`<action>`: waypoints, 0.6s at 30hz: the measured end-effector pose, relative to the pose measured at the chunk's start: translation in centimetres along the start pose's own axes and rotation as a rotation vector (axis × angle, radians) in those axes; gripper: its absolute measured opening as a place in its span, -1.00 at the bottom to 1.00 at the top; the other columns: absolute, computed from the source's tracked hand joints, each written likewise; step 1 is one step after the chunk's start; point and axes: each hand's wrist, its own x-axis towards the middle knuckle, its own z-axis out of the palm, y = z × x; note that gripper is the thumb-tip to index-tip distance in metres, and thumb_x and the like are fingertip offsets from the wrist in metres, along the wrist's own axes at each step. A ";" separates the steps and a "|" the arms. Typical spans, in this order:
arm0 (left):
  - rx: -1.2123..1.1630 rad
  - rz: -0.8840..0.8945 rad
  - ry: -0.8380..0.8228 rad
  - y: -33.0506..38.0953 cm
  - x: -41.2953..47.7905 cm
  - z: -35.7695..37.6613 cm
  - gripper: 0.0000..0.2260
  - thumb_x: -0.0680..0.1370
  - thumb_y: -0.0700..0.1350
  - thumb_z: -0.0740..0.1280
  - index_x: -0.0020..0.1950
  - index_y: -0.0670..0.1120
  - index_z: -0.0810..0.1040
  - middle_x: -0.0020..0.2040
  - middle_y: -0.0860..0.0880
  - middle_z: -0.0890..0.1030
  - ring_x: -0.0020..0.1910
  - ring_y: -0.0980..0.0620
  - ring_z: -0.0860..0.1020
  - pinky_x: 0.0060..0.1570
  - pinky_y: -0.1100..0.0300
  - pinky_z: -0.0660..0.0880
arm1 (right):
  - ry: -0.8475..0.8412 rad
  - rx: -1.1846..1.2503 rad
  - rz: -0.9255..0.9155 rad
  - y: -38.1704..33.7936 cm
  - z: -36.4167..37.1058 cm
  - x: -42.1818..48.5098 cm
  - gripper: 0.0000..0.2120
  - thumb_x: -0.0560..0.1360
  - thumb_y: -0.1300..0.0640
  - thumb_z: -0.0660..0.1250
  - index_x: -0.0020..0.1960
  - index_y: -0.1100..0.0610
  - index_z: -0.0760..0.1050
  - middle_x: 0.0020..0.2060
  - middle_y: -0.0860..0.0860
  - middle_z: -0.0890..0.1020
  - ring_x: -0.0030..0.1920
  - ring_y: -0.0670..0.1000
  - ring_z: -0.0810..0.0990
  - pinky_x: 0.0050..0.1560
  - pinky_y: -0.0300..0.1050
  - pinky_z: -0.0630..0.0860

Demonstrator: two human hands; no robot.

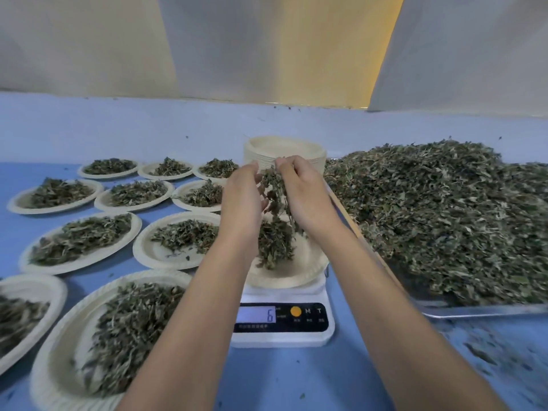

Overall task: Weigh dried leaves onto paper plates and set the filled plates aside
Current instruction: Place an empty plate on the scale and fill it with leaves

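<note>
A paper plate [292, 272] sits on a white digital scale [283, 327] whose display shows 6. A small heap of dried leaves [274, 241] lies on that plate. Above it, my left hand [241, 200] and my right hand [305, 197] face each other with a clump of dried leaves [274, 188] held between them, and leaves are falling from it toward the plate. To the right, a big pile of dried leaves [444, 215] fills a metal tray [474, 310].
Several filled paper plates [80, 238] cover the blue table [296, 381] to the left of the scale. A stack of unused paper plates [281, 151] stands behind my hands. Leaf crumbs litter the table at lower right. A pale wall rises at the back.
</note>
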 end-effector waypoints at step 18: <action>-0.068 0.099 0.063 -1.4 1.1 1.5 -0.75 0.65 0.07 0.07 0.17 -0.03 0.43 -0.02 0.04 0.56 -0.04 0.22 0.52 -0.07 0.20 0.44 | -0.232 0.170 -0.051 -0.3 2.0 -0.9 -0.87 0.58 0.05 0.16 -0.04 -0.10 0.46 -0.10 -0.14 0.58 0.00 -0.11 0.54 0.08 -0.09 0.45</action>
